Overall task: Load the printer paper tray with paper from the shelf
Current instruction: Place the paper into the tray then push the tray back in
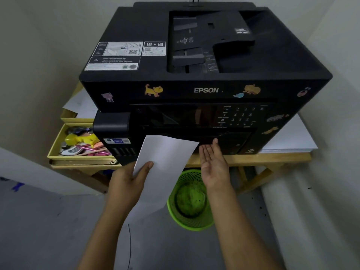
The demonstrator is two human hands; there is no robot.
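Left hand (131,179): grasps white paper sheet (163,166), thumb on top.
Right hand (213,166): released, palm up, fingertips at black Epson printer (204,75) front.
Below: green mesh bin (190,201).

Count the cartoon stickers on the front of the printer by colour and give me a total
Stickers on the printer front, as far as visible:
Yellow-orange: 3
Purple: 1
Blue: 1
Pink-red: 1
Grey: 1
Total: 7
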